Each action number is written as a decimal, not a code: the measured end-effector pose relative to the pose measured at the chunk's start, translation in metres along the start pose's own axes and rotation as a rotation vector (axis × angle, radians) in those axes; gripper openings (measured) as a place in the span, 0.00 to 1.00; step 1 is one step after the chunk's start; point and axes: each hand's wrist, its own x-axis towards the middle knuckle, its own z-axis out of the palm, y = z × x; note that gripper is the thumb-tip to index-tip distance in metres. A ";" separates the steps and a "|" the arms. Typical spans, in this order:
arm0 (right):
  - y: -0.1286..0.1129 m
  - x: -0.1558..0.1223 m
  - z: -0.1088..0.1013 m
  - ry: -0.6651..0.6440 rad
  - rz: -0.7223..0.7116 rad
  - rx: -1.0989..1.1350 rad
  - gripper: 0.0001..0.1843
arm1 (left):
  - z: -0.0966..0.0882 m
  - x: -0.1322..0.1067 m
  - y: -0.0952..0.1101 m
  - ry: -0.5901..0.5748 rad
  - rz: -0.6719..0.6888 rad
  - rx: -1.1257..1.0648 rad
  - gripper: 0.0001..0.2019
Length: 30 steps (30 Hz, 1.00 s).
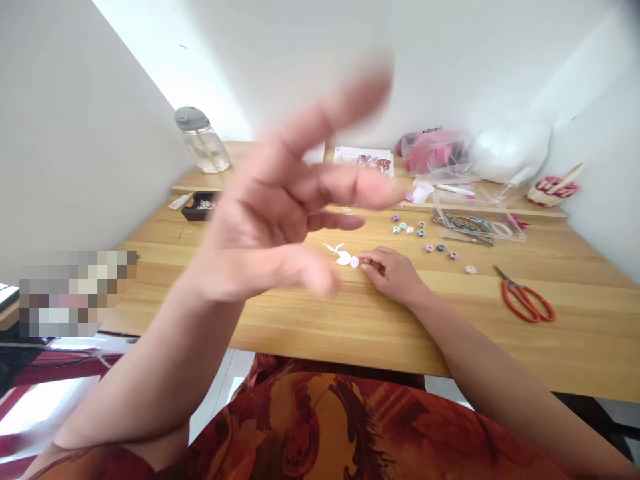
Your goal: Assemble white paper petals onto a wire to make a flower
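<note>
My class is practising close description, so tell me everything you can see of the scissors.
The scissors have two large, orange-red looped handles, smooth and plastic-looking, and short, dark, metal-looking blades that taper to a point and look closed. They lie flat on the right part of the wooden table, tip pointing away from the person and to the left, loops towards the near right. Only the tabletop touches them; the right hand is well to their left.
</note>
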 end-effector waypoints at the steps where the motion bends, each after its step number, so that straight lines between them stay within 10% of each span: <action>1: 0.000 0.000 0.001 -0.008 -0.004 -0.015 0.14 | 0.008 0.003 -0.015 -0.089 0.005 0.013 0.29; 5: -0.003 0.002 0.005 -0.019 0.056 -0.063 0.14 | 0.034 0.020 -0.093 -0.211 -0.122 0.271 0.10; 10: -0.004 0.004 0.010 -0.023 0.087 -0.084 0.14 | 0.048 0.021 -0.156 -0.255 -0.052 0.686 0.15; 25: -0.014 0.002 0.011 -0.014 -0.046 -0.009 0.13 | 0.033 0.013 -0.170 0.030 -0.088 0.829 0.15; 30: -0.011 0.005 0.012 0.006 0.003 0.022 0.14 | 0.042 0.010 -0.161 -0.076 0.034 0.671 0.09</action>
